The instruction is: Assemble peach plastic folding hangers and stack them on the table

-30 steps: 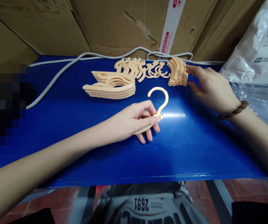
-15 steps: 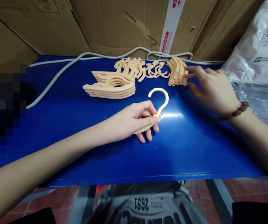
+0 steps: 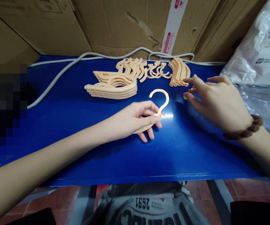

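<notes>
My left hand [image 3: 137, 120] is closed on a cream plastic hanger piece [image 3: 144, 128], with a curved hook [image 3: 167, 100] standing up from its end beyond my fingertips. My right hand [image 3: 216, 100] holds a small cream curved piece [image 3: 185, 97] between thumb and fingers; most of that piece is hidden by the fingers. Just left of it lies a row of cream curved arms [image 3: 179, 72]. Loose hooks [image 3: 157, 70] and wavy pieces [image 3: 131, 67] lie further left, behind a stack of cream hanger bodies [image 3: 116, 90].
The blue table [image 3: 78, 162] has a white cable [image 3: 62, 72] along its back. Cardboard boxes [image 3: 116, 28] stand behind it. A plastic-wrapped package [image 3: 259, 47] sits at the right, with clear film [image 3: 259, 100] below it.
My right hand has drawn back from the row of curved arms, toward me and to the right, with one piece in its fingers. My left hand has barely moved.
</notes>
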`<state>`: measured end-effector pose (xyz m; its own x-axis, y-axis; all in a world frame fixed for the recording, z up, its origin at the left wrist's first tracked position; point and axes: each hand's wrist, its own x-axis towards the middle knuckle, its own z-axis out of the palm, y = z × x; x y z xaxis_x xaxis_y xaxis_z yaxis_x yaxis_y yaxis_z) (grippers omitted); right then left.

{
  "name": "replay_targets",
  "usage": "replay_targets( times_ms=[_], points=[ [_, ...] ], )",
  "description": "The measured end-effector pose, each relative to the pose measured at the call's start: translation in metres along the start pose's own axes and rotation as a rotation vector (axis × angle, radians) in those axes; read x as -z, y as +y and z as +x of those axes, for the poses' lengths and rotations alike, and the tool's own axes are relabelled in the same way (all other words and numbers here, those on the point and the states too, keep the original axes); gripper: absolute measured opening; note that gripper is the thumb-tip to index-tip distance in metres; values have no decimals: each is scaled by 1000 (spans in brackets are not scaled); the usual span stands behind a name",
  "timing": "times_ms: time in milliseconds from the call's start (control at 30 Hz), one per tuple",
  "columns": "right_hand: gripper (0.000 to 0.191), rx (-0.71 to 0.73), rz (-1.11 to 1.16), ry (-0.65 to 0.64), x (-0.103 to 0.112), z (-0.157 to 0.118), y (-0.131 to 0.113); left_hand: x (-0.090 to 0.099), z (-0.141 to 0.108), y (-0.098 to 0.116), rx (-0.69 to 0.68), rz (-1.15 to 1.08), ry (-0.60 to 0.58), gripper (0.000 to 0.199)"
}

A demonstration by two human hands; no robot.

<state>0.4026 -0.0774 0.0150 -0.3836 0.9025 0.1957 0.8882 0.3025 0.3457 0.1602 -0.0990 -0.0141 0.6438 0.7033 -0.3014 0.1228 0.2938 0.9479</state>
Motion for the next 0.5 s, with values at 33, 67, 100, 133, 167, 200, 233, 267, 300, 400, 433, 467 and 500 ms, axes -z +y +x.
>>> replay_targets(
  times_ms=[33, 67, 100, 133, 167, 200, 233, 267, 300, 400, 433, 467, 500],
  points=[
    [44, -13, 14, 20, 1, 0, 1, 0, 1, 0, 8, -11, 15, 14],
    [43, -36, 28, 38, 3, -1, 3, 0, 1, 1, 15, -18, 32, 15],
    [42, -73, 36, 55, 4, 0, 5, 0, 2, 2, 18, -22, 49, 15],
    [40, -117, 31, 65, 6, 0, 7, 0, 2, 2, 17, -24, 67, 15],
    [39, -164, 14, 67, 6, 1, 10, 1, 2, 3, 12, -24, 87, 15],
    [38, -205, -10, 62, 6, 3, 12, 1, 3, 3, 5, -24, 108, 13],
    [38, -239, -35, 49, 5, 4, 15, 1, 3, 3, -4, -21, 128, 11],
    [38, -259, -46, 26, 4, 5, 17, 2, 3, 3, -13, -15, 149, 8],
    [40, -271, -47, -1, 2, 7, 19, 3, 3, 4, -25, -9, 169, 7],
    [44, -284, -41, -110, -4, 10, 22, 6, 3, 3, -50, 8, 202, 8],
    [43, -279, -44, -146, -5, 10, 22, 7, 3, 3, -55, 14, 209, 8],
    [41, -269, -47, -184, -5, 11, 23, 8, 4, 2, -56, 21, 214, 8],
    [38, -258, -51, -223, -4, 10, 23, 9, 4, 2, -56, 30, 218, 9]
  ],
)
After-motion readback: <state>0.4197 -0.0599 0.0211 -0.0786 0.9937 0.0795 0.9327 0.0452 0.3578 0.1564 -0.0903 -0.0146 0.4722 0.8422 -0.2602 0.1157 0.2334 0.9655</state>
